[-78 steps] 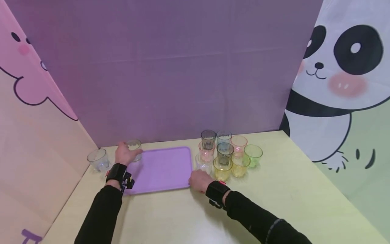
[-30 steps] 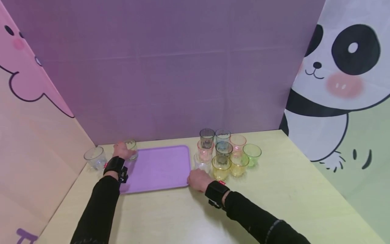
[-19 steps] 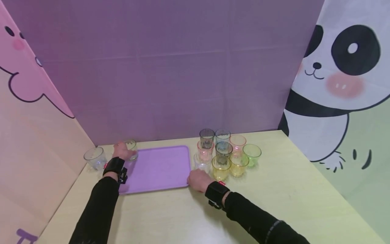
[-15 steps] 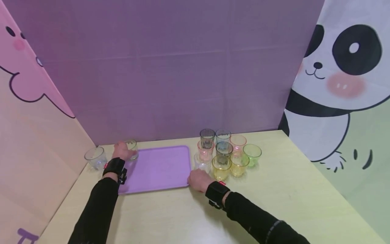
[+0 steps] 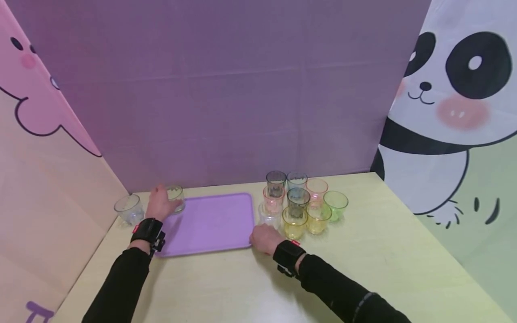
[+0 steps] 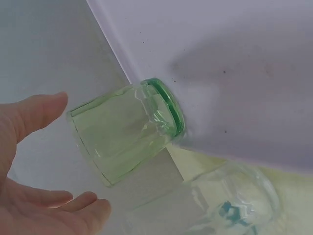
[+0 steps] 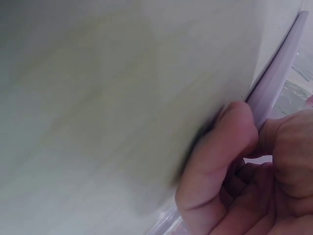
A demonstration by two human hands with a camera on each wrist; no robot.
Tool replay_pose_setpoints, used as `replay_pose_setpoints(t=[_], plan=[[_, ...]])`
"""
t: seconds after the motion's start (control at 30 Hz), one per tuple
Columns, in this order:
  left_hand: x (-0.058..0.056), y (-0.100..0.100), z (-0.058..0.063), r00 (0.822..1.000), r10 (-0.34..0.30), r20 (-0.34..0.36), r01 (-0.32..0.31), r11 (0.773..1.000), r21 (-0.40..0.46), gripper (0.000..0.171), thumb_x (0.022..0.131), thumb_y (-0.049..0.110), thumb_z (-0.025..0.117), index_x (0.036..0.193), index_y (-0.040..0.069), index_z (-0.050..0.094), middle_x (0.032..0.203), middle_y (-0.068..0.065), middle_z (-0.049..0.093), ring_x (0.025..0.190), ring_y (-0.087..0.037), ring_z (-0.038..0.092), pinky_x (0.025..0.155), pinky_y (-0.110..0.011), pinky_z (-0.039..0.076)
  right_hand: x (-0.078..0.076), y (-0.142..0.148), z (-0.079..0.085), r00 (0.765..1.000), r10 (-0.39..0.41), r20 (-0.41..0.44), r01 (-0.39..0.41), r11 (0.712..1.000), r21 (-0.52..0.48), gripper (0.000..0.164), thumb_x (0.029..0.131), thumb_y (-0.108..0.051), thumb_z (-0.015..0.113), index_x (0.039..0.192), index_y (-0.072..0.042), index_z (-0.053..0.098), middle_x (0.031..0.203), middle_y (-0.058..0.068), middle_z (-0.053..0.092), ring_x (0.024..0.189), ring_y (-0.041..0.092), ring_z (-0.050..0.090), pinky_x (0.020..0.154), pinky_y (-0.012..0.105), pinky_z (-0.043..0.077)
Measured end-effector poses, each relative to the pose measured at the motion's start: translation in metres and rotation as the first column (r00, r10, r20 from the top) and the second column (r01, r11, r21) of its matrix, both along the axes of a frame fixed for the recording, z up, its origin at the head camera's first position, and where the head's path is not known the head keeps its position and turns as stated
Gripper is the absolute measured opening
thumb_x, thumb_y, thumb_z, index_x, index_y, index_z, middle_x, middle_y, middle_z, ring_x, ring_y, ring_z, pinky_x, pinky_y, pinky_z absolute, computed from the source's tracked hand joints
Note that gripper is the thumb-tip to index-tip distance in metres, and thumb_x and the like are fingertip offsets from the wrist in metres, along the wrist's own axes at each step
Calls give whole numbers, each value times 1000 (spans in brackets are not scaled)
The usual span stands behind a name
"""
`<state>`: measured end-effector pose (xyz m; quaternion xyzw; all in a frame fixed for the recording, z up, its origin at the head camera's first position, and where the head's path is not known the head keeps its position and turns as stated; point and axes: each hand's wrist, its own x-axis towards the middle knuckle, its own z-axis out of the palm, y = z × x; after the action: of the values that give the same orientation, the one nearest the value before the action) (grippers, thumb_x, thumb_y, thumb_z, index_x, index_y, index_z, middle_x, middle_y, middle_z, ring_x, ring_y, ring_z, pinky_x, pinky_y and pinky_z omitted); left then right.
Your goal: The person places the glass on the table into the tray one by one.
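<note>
A pale green glass (image 6: 122,127) stands at the back-left corner of the purple tray (image 5: 214,224), its base against the tray in the left wrist view. My left hand (image 6: 44,166) is spread beside this glass, thumb and fingers apart from its rim with a gap. In the head view, the left hand (image 5: 160,204) covers part of the green glass (image 5: 176,197). My right hand (image 5: 266,239) holds the tray's near right corner. In the right wrist view, the right hand (image 7: 244,181) has a curled index finger and thumb at the tray edge (image 7: 276,83).
A clear glass (image 5: 129,210) stands left of the tray. Right of it is a tight cluster of several coloured glasses, including a yellow glass (image 5: 294,224), a green glass (image 5: 336,207) and a dark glass (image 5: 298,202). A purple wall (image 5: 226,112) closes off the table's back edge.
My left hand has loosened from the green glass and its wrist has shifted back and left. The glass stays at the tray corner. My right hand keeps its place on the tray.
</note>
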<state>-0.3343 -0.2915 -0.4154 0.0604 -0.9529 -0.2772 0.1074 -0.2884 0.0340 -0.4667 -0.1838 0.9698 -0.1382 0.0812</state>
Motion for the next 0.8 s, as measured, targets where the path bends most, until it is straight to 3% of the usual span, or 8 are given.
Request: replay_pose_setpoints(t=[0.2, 0.33, 0.47, 0.67, 0.8], plan=[[12, -4, 0, 996, 25, -86, -22, 999, 40, 85, 78, 24, 69, 136, -13, 19, 132, -37, 24, 119, -50, 30, 98, -58, 30, -2, 0, -2, 999, 18, -39, -17, 1000, 10, 31, 87, -24, 51, 59, -11, 52, 61, 4, 53, 52, 18, 49, 44, 29, 42], [17, -8, -3, 985, 91, -148, -88, 996, 32, 79, 76, 19, 70, 133, -13, 26, 130, -37, 29, 118, -49, 32, 98, -57, 30, -1, 1, -3, 998, 29, -53, -28, 1000, 4, 30, 87, -24, 51, 59, -12, 53, 61, 5, 54, 51, 18, 49, 43, 29, 41], [24, -14, -6, 958, 182, -221, -184, 983, 10, 73, 73, 21, 73, 127, -13, 36, 122, -37, 37, 113, -50, 35, 95, -60, 28, 1, 2, -2, 999, 18, -45, -18, 1000, -4, 31, 87, -24, 51, 59, -12, 53, 61, 4, 54, 51, 18, 49, 43, 29, 41], [42, -25, -15, 942, 300, -152, -301, 953, 17, 86, 74, 35, 72, 136, -6, 30, 127, -35, 32, 118, -50, 26, 92, -64, 20, 3, 2, -1, 1000, 6, -26, -6, 1000, -22, 31, 87, -24, 51, 58, -12, 52, 58, 3, 51, 48, 18, 49, 41, 29, 41], [50, -31, -22, 932, 340, -127, -341, 940, 18, 87, 73, 37, 72, 135, -7, 29, 127, -34, 29, 118, -48, 23, 92, -63, 20, 2, 1, 0, 999, 20, -48, -21, 1000, -14, 31, 87, -22, 51, 57, -12, 52, 58, 3, 51, 49, 18, 49, 42, 29, 40]])
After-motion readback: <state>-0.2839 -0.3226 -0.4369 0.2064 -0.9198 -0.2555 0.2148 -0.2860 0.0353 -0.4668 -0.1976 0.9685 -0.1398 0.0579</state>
